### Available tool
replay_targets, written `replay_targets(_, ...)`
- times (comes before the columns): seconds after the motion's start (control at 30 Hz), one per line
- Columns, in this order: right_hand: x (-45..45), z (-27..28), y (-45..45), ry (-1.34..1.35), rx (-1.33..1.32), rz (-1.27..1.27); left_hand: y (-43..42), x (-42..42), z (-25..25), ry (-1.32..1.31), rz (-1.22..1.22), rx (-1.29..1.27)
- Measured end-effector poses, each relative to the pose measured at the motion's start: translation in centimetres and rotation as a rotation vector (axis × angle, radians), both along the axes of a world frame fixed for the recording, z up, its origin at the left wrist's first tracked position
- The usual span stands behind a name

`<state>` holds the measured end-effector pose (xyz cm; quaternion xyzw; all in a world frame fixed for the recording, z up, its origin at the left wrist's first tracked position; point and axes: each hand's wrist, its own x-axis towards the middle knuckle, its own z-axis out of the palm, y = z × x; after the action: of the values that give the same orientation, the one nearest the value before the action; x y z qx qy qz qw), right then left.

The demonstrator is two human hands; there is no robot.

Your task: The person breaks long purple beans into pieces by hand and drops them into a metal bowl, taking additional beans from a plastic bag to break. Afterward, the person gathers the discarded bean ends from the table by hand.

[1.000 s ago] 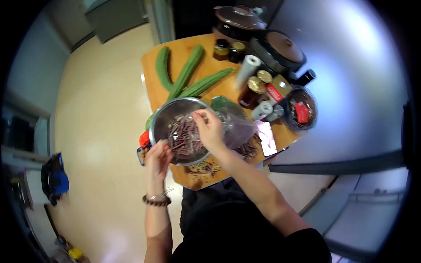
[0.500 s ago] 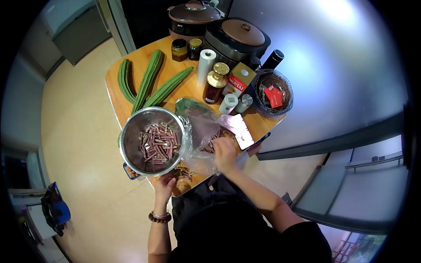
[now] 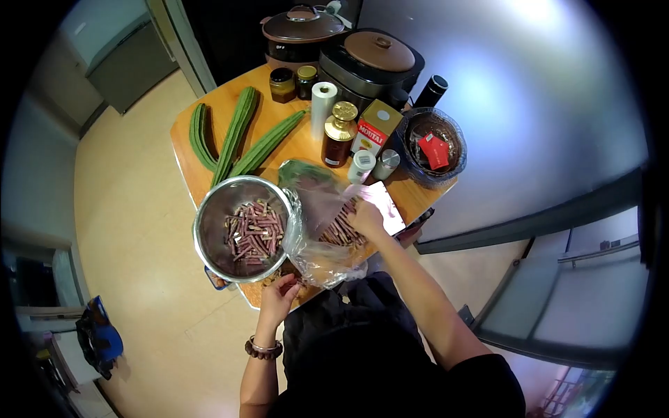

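My right hand (image 3: 367, 219) reaches into a clear plastic bag (image 3: 306, 247), its fingers closed on purple long beans (image 3: 341, 226) at the bag's mouth. Left of the bag, a round steel bowl (image 3: 209, 240) holds many short cut pieces of purple bean (image 3: 254, 230). Below the bowl's rim, my left hand (image 3: 277, 299) hovers at the table's front edge, loosely curled with thumb and fingers apart. I see nothing held in it. Small bean scraps (image 3: 300, 284) lie beside its fingertips, partly under the bag.
Ridged green gourds (image 3: 237, 132) lie behind the bowl on the wooden table (image 3: 286, 153). A white phone (image 3: 387, 209) rests beside my right hand. Farther back are a plastic roll (image 3: 323, 108), a gold-capped bottle (image 3: 339, 136), a Moutai box (image 3: 376, 127), jars, cookers (image 3: 373, 66) and a glass bowl (image 3: 453, 164).
My right hand has moved right and up, deeper over the long beans, and more of them show. My left hand has come out from under the bowl's rim toward the scraps.
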<state>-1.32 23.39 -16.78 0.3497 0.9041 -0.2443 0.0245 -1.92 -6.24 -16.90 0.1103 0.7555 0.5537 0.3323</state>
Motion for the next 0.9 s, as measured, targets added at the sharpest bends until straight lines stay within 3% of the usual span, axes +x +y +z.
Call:
replay_targets(0.07,2.6,4.6,0.2,0.024,-0.159,0.172,-0.3,0.1,2.2,-0.018,0.013,0.003)
replay_targets(0.17,7.0,14.1,0.5,-0.144,-0.409,0.332,-1.3,0.3,4.8,-0.051,0.023,0.001)
replay_targets(0.23,9.3,17.2,0.8,-0.048,-0.842,0.217,-1.7,0.3,6.5,-0.011,-0.021,0.045)
replay_targets(0.27,9.3,18.3,0.4,-0.047,-0.832,0.218,-1.8,0.2,7.5,0.036,-0.072,0.082)
replay_targets(0.33,8.7,20.1,-1.2,0.098,-1.079,0.257,-1.0,-0.1,10.3,-0.012,-0.095,0.182)
replay_targets(0.4,7.1,20.2,-3.1,0.192,-1.055,0.228,0.0,-0.7,12.4,0.047,-0.264,0.311)
replay_targets(0.47,5.6,19.1,-3.9,0.339,-0.822,0.176,1.5,-1.0,13.1,0.141,-0.289,0.328)
replay_targets(0.53,5.8,20.1,-4.6,0.377,-0.783,0.159,3.2,-1.0,13.8,0.558,-0.255,0.2)
replay_targets(0.57,6.5,20.5,-4.4,0.26,-0.683,0.227,4.2,-1.1,13.6,0.555,-0.258,0.2)
replay_targets(0.63,8.1,20.6,-3.5,0.129,-0.587,0.299,6.2,-1.4,12.2,0.993,-0.103,-0.087)
replay_targets(0.7,10.4,20.3,-2.7,0.023,-0.289,0.531,7.6,-1.7,10.2,0.946,-0.084,-0.215)
replay_targets(0.77,11.5,18.5,-2.0,-0.081,-0.176,0.535,8.2,-2.3,8.0,0.912,-0.146,-0.409)
replay_targets(0.87,10.0,12.9,-0.9,-0.291,-0.047,0.507,8.3,-3.5,6.2,0.852,-0.114,-0.257)
replay_targets(0.9,8.6,9.9,-0.9,-0.213,-0.027,0.453,8.2,-3.7,6.8,0.902,-0.139,-0.232)
